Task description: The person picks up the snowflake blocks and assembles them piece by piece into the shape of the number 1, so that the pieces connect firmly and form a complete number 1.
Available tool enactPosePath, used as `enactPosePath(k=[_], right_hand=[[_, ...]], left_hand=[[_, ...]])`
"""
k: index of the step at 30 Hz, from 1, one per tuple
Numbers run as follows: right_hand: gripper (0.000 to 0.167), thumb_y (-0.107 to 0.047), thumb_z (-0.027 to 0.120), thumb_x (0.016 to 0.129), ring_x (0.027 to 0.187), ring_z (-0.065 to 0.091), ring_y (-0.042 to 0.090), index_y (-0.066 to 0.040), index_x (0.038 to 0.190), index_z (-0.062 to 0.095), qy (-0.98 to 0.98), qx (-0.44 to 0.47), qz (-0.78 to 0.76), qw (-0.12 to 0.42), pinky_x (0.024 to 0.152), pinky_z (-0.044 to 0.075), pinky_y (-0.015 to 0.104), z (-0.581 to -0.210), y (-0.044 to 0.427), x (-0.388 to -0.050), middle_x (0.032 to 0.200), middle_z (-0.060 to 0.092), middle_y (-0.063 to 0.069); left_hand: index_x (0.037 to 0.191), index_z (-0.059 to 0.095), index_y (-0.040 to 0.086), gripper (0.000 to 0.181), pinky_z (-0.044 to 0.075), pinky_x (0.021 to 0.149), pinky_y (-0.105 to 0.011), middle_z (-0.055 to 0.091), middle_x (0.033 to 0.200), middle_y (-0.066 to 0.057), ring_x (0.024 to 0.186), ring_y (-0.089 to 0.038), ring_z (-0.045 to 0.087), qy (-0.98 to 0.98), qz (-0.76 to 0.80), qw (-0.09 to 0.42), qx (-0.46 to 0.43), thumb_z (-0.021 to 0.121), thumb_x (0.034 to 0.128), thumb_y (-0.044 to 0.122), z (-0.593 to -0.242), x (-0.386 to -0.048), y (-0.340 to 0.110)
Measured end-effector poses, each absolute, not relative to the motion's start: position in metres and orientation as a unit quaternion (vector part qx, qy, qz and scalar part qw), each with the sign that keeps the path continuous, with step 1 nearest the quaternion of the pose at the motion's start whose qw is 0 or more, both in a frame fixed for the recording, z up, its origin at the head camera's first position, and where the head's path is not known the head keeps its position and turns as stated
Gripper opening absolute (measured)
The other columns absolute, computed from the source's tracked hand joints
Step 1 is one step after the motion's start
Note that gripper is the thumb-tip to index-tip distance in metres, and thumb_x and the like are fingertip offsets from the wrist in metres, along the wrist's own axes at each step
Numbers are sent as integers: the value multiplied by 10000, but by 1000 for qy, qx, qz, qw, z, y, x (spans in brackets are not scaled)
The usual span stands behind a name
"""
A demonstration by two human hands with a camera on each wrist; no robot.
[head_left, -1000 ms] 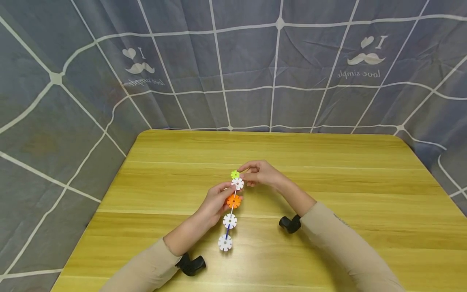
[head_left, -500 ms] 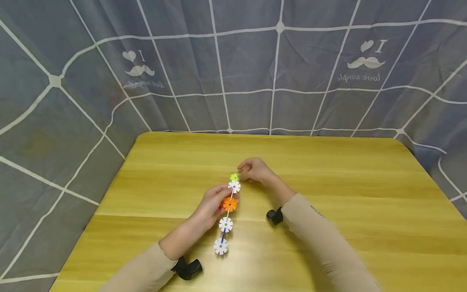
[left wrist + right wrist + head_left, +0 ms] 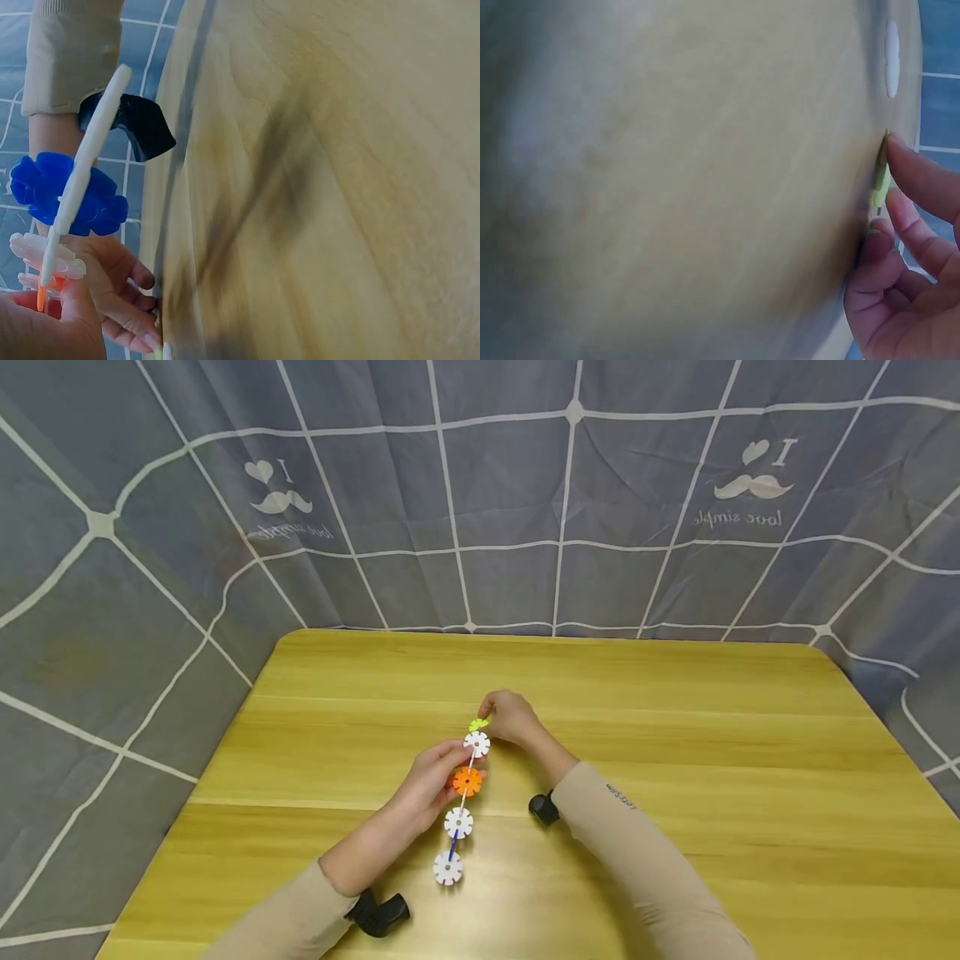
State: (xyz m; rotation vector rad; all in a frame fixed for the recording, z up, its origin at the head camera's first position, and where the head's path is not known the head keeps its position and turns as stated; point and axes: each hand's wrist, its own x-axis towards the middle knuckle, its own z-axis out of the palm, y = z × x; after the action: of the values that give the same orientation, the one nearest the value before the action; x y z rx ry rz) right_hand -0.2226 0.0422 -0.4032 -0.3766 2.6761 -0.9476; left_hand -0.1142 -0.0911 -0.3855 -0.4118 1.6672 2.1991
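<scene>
A chain of interlocking notched discs runs towards me above the table in the head view. It has a far white disc point(image 3: 477, 743), an orange disc point(image 3: 467, 782), a middle white disc point(image 3: 458, 822), a blue disc point(image 3: 453, 843) seen edge-on, and a near white disc point(image 3: 447, 869). My left hand point(image 3: 429, 782) grips the chain around its far white and orange discs. With thumb and finger, my right hand point(image 3: 512, 717) pinches a yellow-green disc point(image 3: 883, 169) just beyond the chain's far end. I cannot tell whether that disc is joined. In the left wrist view the blue disc point(image 3: 37, 176) shows broadside.
A wooden table point(image 3: 720, 718) lies under both hands. Behind it and at the sides hangs a grey curtain point(image 3: 510, 485) with white lines. Black wrist mounts point(image 3: 378, 916) stick out below each forearm.
My right hand and forearm have shifted left, and the yellow-green disc has tilted closer to edge-on. The left hand and the chain have drifted slightly left and nearer to me.
</scene>
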Motion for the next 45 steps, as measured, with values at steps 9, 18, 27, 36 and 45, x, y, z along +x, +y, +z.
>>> enactPosePath(k=[9,18,27,36,45], right_hand=[[276,-51,810,692,586,430,140,-39,868,598,915,-146,-353,126,524,356,215,-406,52,-218,662,492,28],[219,29,755,738,515,466,124,-5,869,584,878,-146,-435,140,483,381,204,-408,66,-217,601,511,37],[212,70,664,806,535,507,136,62,1018,652,828,-99,-518,190,515,454,222,-404,80,-215,655,582,67],[177,74,538,894,611,537,137,93,1063,586,768,-102,-593,220,597,488,238,-388,92,-209,744,573,77],[159,62,518,913,625,538,144,91,1064,557,732,-124,-625,243,640,518,278,-382,90,-203,774,570,75]], left_hand=[[1137,533,-55,234,546,632,-202,650,942,-105,704,-111,653,583,779,173,-150,489,955,85,-382,-114,-93],[1112,549,-59,224,542,627,-192,644,975,-141,719,-118,653,587,778,165,-151,506,945,83,-384,-114,-93],[1117,555,-40,225,541,633,-195,653,952,-93,747,-127,655,586,777,166,-158,513,942,96,-387,-112,-92],[1111,535,-51,223,549,648,-212,650,981,-132,753,-144,665,583,780,169,-150,515,944,96,-388,-112,-90],[1117,524,-65,232,549,650,-212,648,959,-125,734,-138,659,580,784,169,-145,508,945,88,-389,-112,-90]])
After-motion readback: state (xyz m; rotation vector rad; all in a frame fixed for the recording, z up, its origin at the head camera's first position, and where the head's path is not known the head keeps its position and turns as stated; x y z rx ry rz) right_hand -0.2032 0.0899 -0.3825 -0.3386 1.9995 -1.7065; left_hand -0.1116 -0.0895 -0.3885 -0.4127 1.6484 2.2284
